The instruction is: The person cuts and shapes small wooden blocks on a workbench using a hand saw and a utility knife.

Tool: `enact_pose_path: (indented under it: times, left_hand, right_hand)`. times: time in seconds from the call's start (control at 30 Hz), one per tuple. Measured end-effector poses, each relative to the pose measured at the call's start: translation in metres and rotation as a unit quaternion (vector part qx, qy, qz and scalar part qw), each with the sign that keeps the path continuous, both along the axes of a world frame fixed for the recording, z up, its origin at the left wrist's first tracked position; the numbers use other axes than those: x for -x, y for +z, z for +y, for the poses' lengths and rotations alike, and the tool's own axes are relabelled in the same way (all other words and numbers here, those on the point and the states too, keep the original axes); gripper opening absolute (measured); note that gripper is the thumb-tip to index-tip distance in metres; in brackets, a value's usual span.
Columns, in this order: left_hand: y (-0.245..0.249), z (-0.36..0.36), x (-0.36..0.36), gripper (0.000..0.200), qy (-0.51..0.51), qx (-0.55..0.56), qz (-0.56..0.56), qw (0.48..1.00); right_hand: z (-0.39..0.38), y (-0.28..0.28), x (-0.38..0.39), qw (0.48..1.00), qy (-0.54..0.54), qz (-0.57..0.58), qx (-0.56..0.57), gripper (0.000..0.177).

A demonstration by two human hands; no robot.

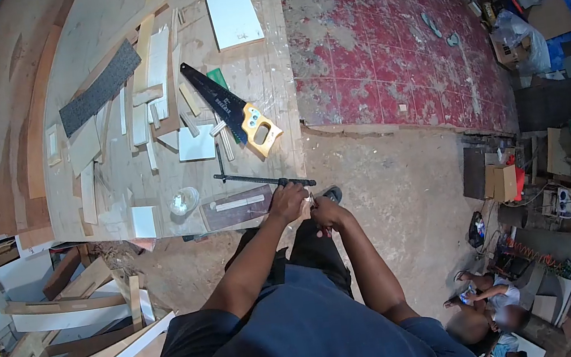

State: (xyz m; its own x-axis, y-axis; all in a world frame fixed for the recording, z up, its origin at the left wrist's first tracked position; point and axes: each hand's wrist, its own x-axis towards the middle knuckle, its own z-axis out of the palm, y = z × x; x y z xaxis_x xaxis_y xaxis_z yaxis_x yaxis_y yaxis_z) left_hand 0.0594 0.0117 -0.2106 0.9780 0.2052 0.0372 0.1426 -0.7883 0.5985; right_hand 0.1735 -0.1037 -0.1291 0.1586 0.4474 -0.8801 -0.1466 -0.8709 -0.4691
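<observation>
We looked down on a floor of worn red tiles (368, 35) to the right, with bare concrete (388, 179) nearer us. To the left of both we saw a broad wooden worktop (274, 70), and below its near left edge a heap of offcuts (85, 309). Well apart from us, at the lower right, another person (503, 295) sat low beside the clutter. On the worktop, a long white board (231, 7) lay at the far side, a dark speckled board (101, 87) to its left, and a saw (228, 106) slantwise near the right edge, its handle toward us. A black bar (252, 178) ran across the near right part of the worktop, one end reaching the corner, and a purple-brown board (240, 216) lay just below it. Our left hand (290, 201) was at that end of the bar, fingers bent downward; we could not tell whether its grip had closed on it. Our right hand (328, 215) was just off the corner, fingers curled; its grip was too hidden to judge. Left of the purple-brown board stood a clear cup (184, 201), and between our hands showed a small, blurred pale piece (307, 203).
</observation>
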Motion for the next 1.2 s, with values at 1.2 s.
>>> enact_pose_path:
  times: [1.2]
  left_hand:
    - [-0.012, -0.005, 0.001, 0.018, 0.032, -0.013, -0.056, 0.998]
  right_hand:
    - [0.002, 0.001, 0.002, 0.995, 0.063, -0.068, 0.046, 0.017]
